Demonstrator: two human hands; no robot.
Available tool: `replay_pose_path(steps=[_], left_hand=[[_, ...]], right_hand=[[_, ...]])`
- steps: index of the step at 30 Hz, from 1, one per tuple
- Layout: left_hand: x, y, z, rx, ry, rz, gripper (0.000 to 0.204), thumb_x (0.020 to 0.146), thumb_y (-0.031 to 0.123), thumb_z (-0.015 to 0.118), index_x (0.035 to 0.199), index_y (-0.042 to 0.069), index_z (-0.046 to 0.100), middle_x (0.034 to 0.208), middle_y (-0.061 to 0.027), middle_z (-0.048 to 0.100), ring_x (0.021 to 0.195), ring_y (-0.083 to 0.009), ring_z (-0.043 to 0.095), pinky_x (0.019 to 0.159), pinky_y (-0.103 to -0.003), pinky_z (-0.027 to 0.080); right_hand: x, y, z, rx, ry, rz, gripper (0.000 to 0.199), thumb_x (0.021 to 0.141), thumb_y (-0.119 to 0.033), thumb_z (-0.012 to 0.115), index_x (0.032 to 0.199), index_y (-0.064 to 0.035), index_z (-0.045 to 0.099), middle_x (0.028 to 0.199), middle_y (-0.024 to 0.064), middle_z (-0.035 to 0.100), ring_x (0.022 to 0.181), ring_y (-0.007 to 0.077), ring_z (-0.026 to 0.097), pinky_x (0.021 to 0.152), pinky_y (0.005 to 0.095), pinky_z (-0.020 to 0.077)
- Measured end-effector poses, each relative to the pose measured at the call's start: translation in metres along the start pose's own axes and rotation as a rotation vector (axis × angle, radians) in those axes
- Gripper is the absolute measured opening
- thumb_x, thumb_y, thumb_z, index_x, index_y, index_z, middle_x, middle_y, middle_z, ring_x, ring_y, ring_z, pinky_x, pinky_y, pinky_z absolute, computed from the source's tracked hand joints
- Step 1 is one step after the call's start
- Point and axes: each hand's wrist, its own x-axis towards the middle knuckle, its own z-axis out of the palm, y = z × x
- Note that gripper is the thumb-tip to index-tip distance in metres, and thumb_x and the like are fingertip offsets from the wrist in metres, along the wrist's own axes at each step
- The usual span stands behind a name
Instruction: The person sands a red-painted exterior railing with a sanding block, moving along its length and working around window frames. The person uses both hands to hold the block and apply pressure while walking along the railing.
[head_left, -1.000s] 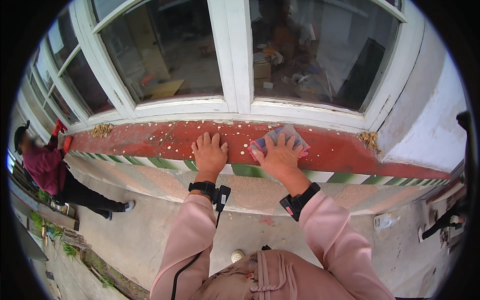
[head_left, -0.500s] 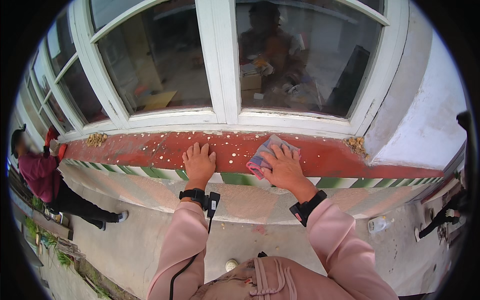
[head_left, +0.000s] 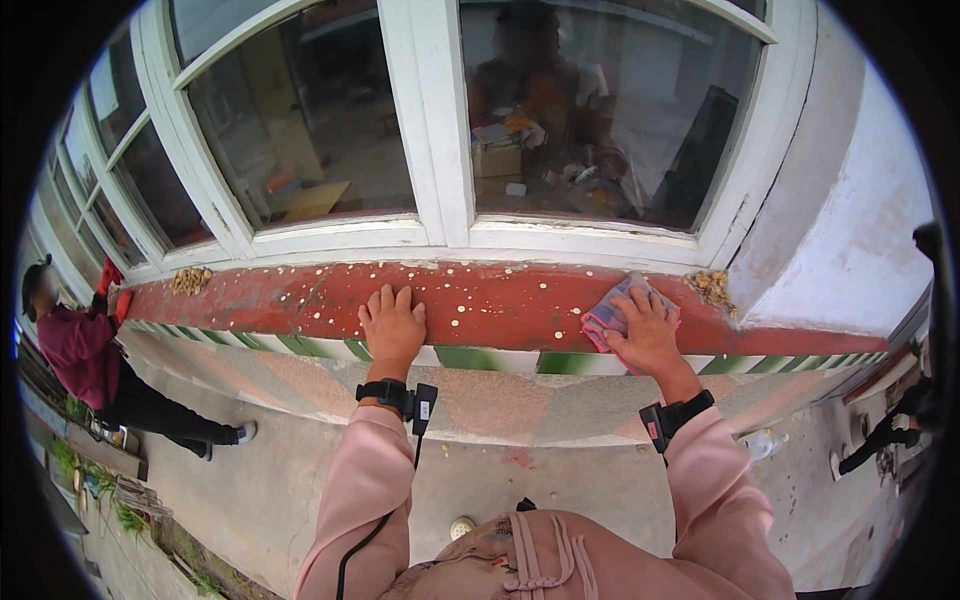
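A red-painted window sill (head_left: 510, 308), dotted with pale spots, runs below the white-framed window. My left hand (head_left: 393, 325) lies on the sill with its fingers apart and nothing in it. Farther right, my right hand (head_left: 648, 328) presses a folded pink and grey-blue cloth (head_left: 602, 322) against the red surface. Part of the cloth is hidden under the palm and fingers. Both wrists wear black bands, and a cable hangs from the left one.
Small clumps of yellowish crumbs lie at the sill's left (head_left: 190, 281) and right ends. Another person (head_left: 85, 355) in red gloves stands by the window at left. A clear plastic jug (head_left: 762, 443) sits on the ground at right, near another person's leg.
My right hand has slid the cloth to the right along the sill, toward the right-hand crumbs. My left hand stays in nearly the same place.
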Motion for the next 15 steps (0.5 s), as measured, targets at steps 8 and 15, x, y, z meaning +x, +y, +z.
replay_pose_path(steps=[8,15], left_hand=[[0.001,0.006,-0.005,0.012,-0.036,-0.039,0.041,0.091,0.037,0.054,0.126,0.015,0.056,0.140,-0.0140,0.047,0.131,-0.0335,0.038,0.109,-0.056,0.024],[0.001,0.003,-0.005,-0.024,-0.028,-0.027,0.042,0.092,0.037,0.053,0.127,0.015,0.058,0.141,-0.0137,0.046,0.132,-0.0329,0.037,0.109,-0.056,0.023]], right_hand=[[0.022,-0.112,0.019,0.016,-0.095,-0.167,0.078,0.079,-0.062,0.058,0.142,-0.0197,0.045,0.150,0.0207,0.032,0.135,0.0514,0.026,0.105,0.0702,0.0157],[0.041,-0.190,0.022,0.061,-0.221,-0.369,0.081,0.076,-0.060,0.065,0.144,-0.0232,0.041,0.152,0.0225,0.027,0.138,0.0515,0.021,0.107,0.0683,0.0150]])
